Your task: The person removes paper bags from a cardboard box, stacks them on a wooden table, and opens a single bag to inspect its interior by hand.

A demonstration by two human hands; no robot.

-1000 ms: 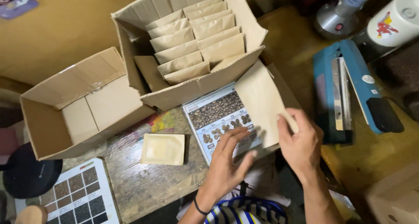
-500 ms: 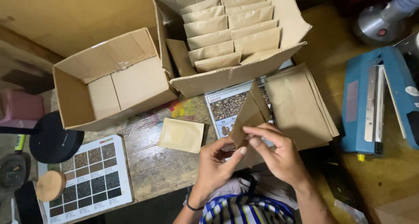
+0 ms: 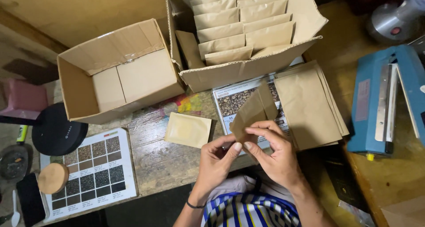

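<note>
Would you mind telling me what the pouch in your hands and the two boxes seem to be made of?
Pouch: apparently brown kraft paper, matte, creased. Empty box and filled box: corrugated cardboard, matte tan, judging by the thick raw flap edges.

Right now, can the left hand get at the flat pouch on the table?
Probably yes. The pouch lies flat just ahead of the left hand with bare table between them. But both hands are pinching a paper bag, so the left must let go first.

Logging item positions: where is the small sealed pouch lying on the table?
Head view: the pouch lies flat left of the left hand, below the empty box.
</note>
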